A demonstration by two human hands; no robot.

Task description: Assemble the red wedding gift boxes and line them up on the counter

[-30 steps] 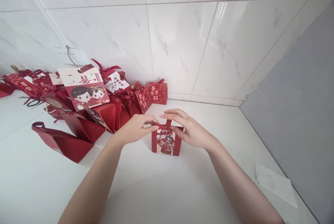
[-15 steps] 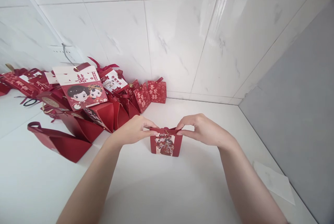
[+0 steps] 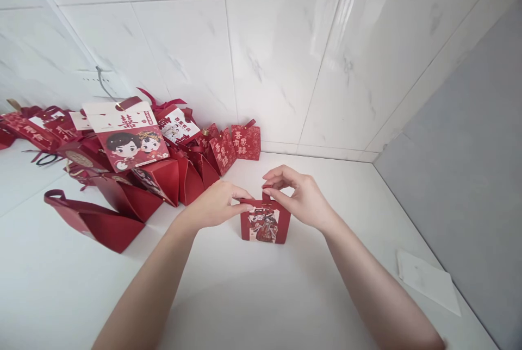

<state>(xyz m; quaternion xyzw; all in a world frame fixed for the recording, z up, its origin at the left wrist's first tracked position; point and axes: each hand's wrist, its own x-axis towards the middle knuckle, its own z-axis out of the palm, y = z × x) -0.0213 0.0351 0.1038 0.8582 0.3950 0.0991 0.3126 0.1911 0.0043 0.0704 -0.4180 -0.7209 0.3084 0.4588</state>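
Observation:
A small red gift box (image 3: pixel 266 226) with cartoon figures on its front stands upright on the white tabletop. My left hand (image 3: pixel 218 203) pinches its top left edge between thumb and fingers. Above the middle of the box, my right hand (image 3: pixel 296 192) closes thumb and fingers on its short red ribbon loop (image 3: pixel 266 193). The right hand covers part of the box's upper right corner.
Several red gift boxes lie piled at the left, with a large cartoon-printed one (image 3: pixel 130 141) on top. A smaller patterned box (image 3: pixel 246 142) leans by the tiled wall (image 3: pixel 277 67). A white flat piece (image 3: pixel 428 279) lies near the grey panel (image 3: pixel 457 138) at right.
My right hand has left the box's top right edge and moved up and left to the ribbon loop. The box has shifted slightly right, with my left hand still on its edge.

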